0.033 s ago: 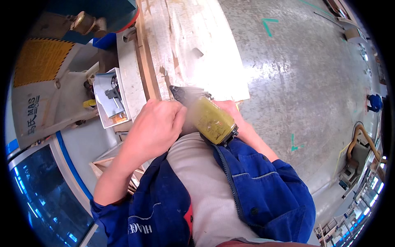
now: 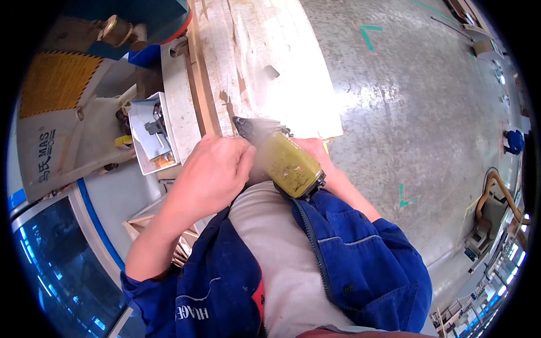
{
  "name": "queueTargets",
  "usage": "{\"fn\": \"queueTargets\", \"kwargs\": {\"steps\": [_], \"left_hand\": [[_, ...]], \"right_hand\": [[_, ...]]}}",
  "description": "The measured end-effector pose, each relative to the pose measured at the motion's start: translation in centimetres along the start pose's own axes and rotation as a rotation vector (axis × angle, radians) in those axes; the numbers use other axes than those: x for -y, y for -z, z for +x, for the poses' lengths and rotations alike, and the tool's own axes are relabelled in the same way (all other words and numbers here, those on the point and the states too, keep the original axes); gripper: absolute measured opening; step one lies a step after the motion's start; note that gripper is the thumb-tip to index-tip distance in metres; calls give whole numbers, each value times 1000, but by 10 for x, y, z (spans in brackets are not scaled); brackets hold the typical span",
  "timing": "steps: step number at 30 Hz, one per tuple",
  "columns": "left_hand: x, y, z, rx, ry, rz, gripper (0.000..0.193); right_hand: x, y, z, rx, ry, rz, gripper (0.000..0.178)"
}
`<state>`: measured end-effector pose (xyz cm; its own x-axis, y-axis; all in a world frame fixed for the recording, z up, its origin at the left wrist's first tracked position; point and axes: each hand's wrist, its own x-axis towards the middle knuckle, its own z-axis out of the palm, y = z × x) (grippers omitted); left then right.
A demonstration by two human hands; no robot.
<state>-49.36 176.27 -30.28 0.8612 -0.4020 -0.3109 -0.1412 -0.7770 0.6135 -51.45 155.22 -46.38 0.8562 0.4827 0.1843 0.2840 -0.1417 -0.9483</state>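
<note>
Both my hands are close together in front of my body, at the near end of a pale wooden board [image 2: 262, 34]. A drill-like power tool with a yellow-green body [image 2: 294, 168] and a tapered black nose lies across the middle, its nose pointing to the far left. My right hand [image 2: 311, 149] is closed on it from the right, mostly hidden behind the body. My left hand [image 2: 218, 168] is a fist just left of the tool; whatever its fingers hold is hidden. Beyond the nose a thin pale rod [image 2: 228, 87] shows above the board.
A small dark block [image 2: 271, 71] sits on the board. To the left are a white box of tools [image 2: 150, 135], a blue bin [image 2: 145, 56] and a grey machine with a yellow panel [image 2: 59, 84]. Grey floor [image 2: 389, 112] with green marks stretches right. A person in blue [image 2: 513, 141] is far off.
The thin pale rod beyond the tool's nose now shows longer and clearer. My hands and the tool have hardly moved.
</note>
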Motion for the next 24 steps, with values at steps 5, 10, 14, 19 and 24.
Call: {"fn": "queueTargets", "kwargs": {"steps": [5, 10, 14, 19, 24], "left_hand": [[-2, 8, -2, -24, -40, 349, 22], [15, 26, 16, -31, -218, 343, 17], [19, 26, 25, -46, -233, 316, 16], [15, 9, 30, -167, -96, 65, 20], [26, -2, 46, -329, -215, 165, 28]], "right_hand": [[8, -16, 4, -128, 19, -11, 53], [16, -3, 20, -89, 60, -48, 52], [17, 16, 28, -44, 28, 77, 43], [19, 14, 30, -244, -31, -31, 31], [12, 3, 31, -399, -40, -48, 25]]}}
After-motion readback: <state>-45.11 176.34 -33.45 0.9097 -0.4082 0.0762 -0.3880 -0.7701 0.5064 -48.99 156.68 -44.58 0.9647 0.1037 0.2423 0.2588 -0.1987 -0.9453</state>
